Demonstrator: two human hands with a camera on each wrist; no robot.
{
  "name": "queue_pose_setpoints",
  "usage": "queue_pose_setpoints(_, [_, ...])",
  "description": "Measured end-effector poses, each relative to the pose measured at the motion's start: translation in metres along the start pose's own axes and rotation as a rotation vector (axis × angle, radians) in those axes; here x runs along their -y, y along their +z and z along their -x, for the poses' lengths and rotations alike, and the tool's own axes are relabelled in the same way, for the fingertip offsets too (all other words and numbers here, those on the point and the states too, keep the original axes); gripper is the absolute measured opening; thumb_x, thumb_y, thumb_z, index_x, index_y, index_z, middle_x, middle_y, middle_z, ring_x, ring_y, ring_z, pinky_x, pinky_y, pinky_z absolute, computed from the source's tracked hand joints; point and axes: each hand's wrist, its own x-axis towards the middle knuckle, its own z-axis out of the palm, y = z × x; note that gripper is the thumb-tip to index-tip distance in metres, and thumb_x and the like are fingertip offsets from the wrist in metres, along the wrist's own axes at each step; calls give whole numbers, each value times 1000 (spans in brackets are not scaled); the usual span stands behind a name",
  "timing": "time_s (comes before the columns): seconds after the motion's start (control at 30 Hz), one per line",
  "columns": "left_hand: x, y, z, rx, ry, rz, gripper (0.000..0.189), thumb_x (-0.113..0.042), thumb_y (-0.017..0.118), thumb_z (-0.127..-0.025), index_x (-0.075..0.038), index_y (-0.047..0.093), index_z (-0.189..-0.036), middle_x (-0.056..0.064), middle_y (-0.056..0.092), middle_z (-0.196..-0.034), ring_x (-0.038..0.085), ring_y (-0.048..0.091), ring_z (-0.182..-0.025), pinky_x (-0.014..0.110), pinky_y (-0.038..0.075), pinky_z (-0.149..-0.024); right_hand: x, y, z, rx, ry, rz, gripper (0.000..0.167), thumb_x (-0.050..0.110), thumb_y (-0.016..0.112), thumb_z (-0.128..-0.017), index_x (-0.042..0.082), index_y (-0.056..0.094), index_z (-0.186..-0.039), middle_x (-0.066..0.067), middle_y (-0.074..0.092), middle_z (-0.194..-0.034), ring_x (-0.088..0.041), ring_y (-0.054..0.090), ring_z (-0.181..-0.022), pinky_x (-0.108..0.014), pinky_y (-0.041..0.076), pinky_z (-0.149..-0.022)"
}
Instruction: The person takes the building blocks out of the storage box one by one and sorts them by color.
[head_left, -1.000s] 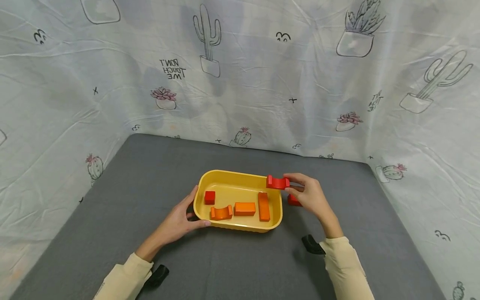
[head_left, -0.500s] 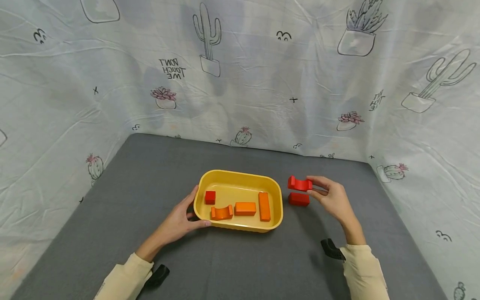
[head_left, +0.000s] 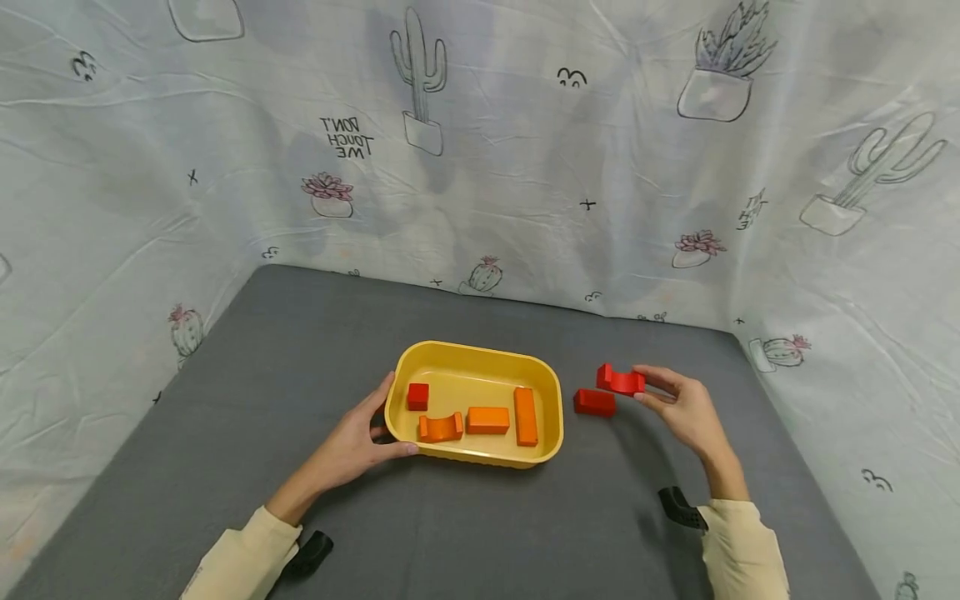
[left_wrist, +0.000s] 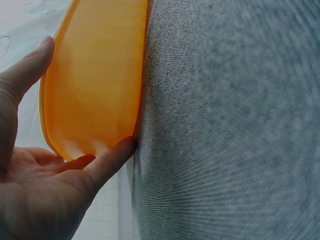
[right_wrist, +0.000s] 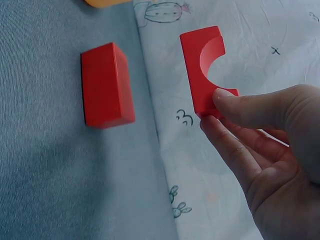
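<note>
My left hand (head_left: pixel 347 450) grips the left end of a yellow plastic tray (head_left: pixel 480 459), thumb along the near rim and fingers at the end wall. In the left wrist view, the thumb and fingers touch the tray's outer wall (left_wrist: pixel 95 75). My right hand (head_left: pixel 688 414) pinches one end of a red arch block (head_left: pixel 621 382), its hollow facing up. The right wrist view has that arch block (right_wrist: pixel 199 75) between thumb and fingertips, above the cloth. Just left of and nearer than it, a red rectangular block (head_left: pixel 595 403) lies on the cloth beside the tray.
Inside the tray are a red cube (head_left: pixel 417 397), an orange arch block (head_left: pixel 441 428), an orange rectangular block (head_left: pixel 488 421) and an upright-lying orange block (head_left: pixel 526 417). Grey cloth (head_left: pixel 480 533) covers the table. A cactus-print sheet (head_left: pixel 510 167) hangs behind and at the sides.
My right hand has carried the red arch block from over the tray's right rim rightward, past the red rectangular block, then lower. My left hand and the tray stay put.
</note>
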Motion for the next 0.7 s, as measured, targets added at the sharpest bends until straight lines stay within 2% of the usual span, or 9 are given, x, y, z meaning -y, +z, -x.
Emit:
queue_pose_setpoints(0.1, [1, 0, -1, 11, 9, 15, 113, -31, 84, -78, -7, 7, -158, 19, 13, -161, 37, 31, -141, 42, 50, -97, -5, -4, 3, -2, 23, 18, 42, 6, 73, -88, -3, 62, -128, -23, 62, -126, -32, 60, -114, -8, 49, -82])
queue_pose_setpoints(0.2, [1, 2, -2, 13, 20, 33, 113, -30, 84, -78, -7, 8, -158, 18, 13, -161, 36, 31, -141, 40, 50, -97, -10, -9, 8, 3, 56, 35, 42, 10, 72, -90, 0, 62, -129, -21, 62, -127, -8, 61, -111, -6, 48, -80])
queue_pose_setpoints(0.27, [1, 2, -2, 16, 24, 40, 112, -29, 84, -78, -8, 8, -158, 18, 13, -161, 35, 31, -141, 40, 50, -97, -15, -12, 12, 5, 81, 35, 43, 13, 72, -90, 1, 62, -130, -20, 62, -127, 9, 55, -106, -6, 47, -78])
queue_pose_setpoints(0.33, [1, 2, -2, 15, 21, 42, 113, -28, 85, -78, -7, 8, -158, 18, 13, -161, 35, 31, -141, 40, 50, -97, -20, -15, 16, 10, 101, 29, 44, 15, 72, -91, 1, 61, -131, -21, 62, -127, 19, 47, -102, -6, 47, -77])
queue_pose_setpoints(0.7, [1, 0, -1, 5, 0, 33, 114, -29, 85, -78, -6, 8, -158, 18, 15, -161, 35, 32, -140, 41, 49, -98, -50, -21, 21, 69, 234, 44, 52, 24, 73, -90, 0, 58, -134, -23, 60, -130, 17, 48, -101, -5, 44, -77])
